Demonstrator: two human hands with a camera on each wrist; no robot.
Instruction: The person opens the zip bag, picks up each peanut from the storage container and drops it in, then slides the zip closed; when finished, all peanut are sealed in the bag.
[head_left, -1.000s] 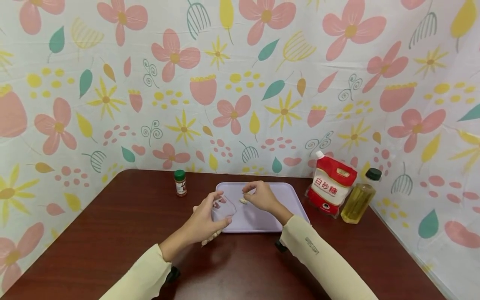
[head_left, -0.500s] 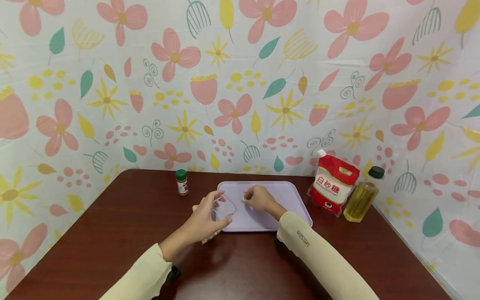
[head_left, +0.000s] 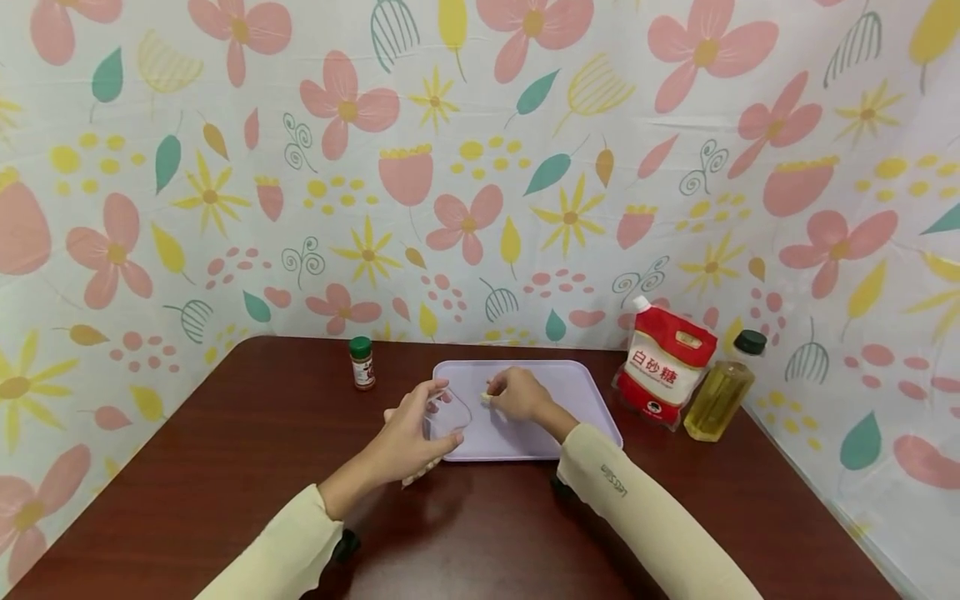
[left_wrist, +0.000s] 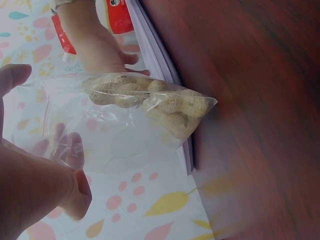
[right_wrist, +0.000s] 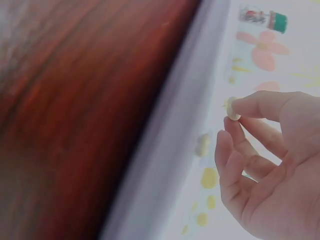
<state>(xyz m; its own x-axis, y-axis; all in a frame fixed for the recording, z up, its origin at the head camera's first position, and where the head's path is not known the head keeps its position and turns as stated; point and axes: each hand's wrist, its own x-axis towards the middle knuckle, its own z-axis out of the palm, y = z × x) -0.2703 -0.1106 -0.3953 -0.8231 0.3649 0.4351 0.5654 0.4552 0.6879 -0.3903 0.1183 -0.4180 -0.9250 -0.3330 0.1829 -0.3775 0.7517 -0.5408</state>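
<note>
My left hand [head_left: 408,442] holds a clear plastic bag [head_left: 452,415] over the left edge of the lilac tray [head_left: 517,446], its mouth spread wide. Several peanuts in their shells [left_wrist: 162,102] fill the bag's bottom in the left wrist view. Above the tray, my right hand [head_left: 523,396] pinches a pale peanut [right_wrist: 233,109] between thumb and fingertips, as the right wrist view shows. Another peanut [right_wrist: 202,145], blurred, appears beside that hand in the same view. Some left fingers lie behind the clear plastic.
Behind the tray's left side stands a small green-capped jar [head_left: 362,363]. To its right are a red-and-white sugar bag [head_left: 663,367] and an oil bottle [head_left: 720,396]. A flowered cloth [head_left: 465,167] closes off the back of the brown table [head_left: 300,417].
My right hand has come down from just above the tray and its fingers have closed on a peanut. The left hand keeps its place with the bag.
</note>
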